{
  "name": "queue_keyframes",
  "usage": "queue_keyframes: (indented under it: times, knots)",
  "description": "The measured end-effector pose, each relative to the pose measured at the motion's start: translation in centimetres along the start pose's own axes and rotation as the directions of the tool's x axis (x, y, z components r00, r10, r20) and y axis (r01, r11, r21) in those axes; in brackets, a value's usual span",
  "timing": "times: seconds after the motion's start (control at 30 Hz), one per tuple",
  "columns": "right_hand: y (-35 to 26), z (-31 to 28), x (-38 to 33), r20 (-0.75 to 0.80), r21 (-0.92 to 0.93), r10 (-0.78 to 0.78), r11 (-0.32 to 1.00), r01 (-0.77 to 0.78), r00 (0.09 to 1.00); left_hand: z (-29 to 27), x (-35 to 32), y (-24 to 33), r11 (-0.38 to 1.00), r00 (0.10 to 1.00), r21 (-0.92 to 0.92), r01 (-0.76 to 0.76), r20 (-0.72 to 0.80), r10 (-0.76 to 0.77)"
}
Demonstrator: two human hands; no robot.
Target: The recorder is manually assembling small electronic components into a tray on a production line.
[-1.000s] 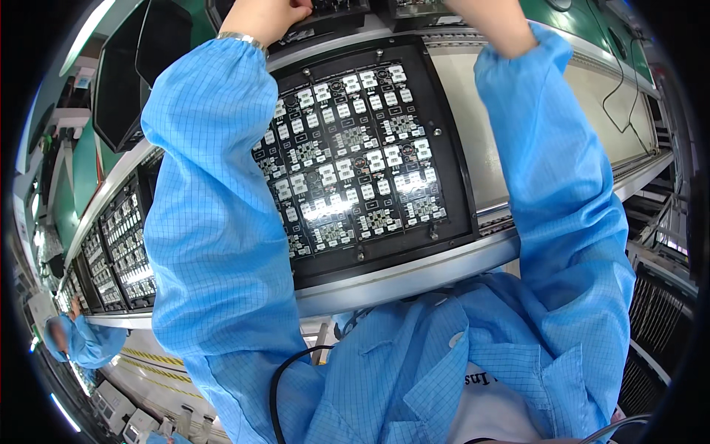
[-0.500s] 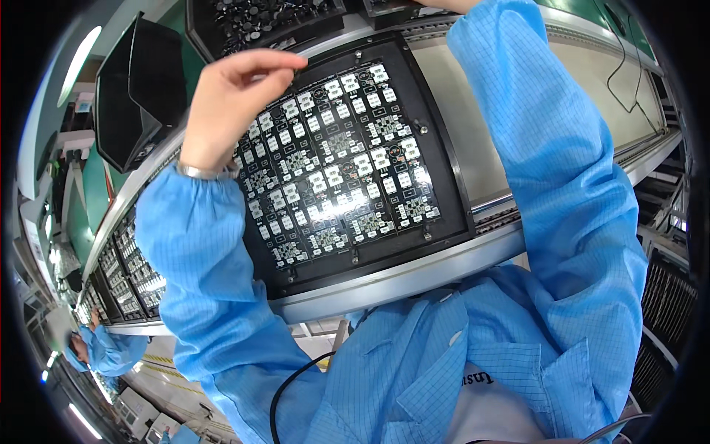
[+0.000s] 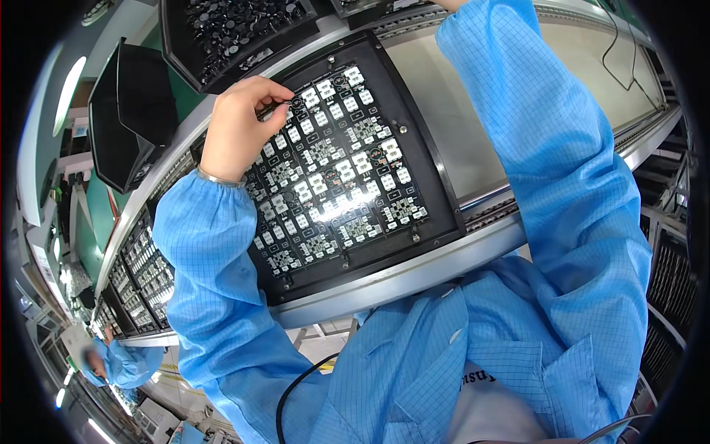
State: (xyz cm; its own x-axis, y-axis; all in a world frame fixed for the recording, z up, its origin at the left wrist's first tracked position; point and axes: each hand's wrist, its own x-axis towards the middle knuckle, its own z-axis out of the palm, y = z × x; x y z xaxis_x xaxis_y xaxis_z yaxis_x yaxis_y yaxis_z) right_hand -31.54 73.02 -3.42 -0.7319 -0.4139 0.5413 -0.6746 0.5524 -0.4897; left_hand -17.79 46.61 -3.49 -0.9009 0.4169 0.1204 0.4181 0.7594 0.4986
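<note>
A black frame (image 3: 440, 196) lies on the conveyor in front of me. It carries dark circuit boards (image 3: 336, 177) set with rows of white square parts. My left hand (image 3: 240, 129) is over the upper left of the boards, thumb and forefinger pinched at the top row. Whatever they pinch is too small and dark to name. At the top edge of the picture, only a bit of my right hand (image 3: 450, 4) shows beyond the blue sleeve; its fingers are out of sight.
A black bin (image 3: 237, 33) of small dark round parts sits beyond the frame. To its left stands an angled black tray (image 3: 122, 111). More boards (image 3: 140, 270) line the conveyor leftward, near another person in blue (image 3: 126, 362). A thin cable (image 3: 617, 55) hangs at upper right.
My left hand has come down from above the frame's far edge onto the top row of the boards. The whole view has shifted slightly, with more of the bin showing.
</note>
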Motion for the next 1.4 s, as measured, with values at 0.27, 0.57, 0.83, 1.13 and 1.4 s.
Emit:
queue_keyframes:
  times: [0.27, 0.57, 0.83, 1.13, 1.4]
  knots:
    - [-1.0, -0.9, -0.6, -0.022, 0.035, -0.047, 0.998, 0.047, 0.999, 0.7, 0.5, -1.0, 0.974, 0.987, 0.161, -0.16, -0.007, 0.163]
    - [-0.1, -1.1, -0.5, -0.008, 0.06, -0.018, 0.998, 0.019, 1.0, 0.8, 0.7, -0.8, 0.966, 0.987, 0.203, -0.161, 0.019, 0.161]
    - [-0.4, -1.3, -0.5, -0.03, 0.069, -0.017, 0.997, 0.019, 0.999, 0.9, 0.5, -1.0, 0.967, 0.988, 0.204, -0.152, 0.018, 0.152]
    - [-0.4, -2.0, -0.7, -0.007, 0.061, 0.014, 0.998, -0.014, 1.0, 0.9, 0.4, -0.9, 0.969, 0.99, 0.201, -0.142, 0.042, 0.136]
    - [-3.4, -4.6, -2.4, -0.066, 0.221, 0.019, 0.975, -0.004, 0.998, 0.6, 1.6, -0.5, 0.962, 0.965, 0.119, -0.244, 0.133, 0.228]
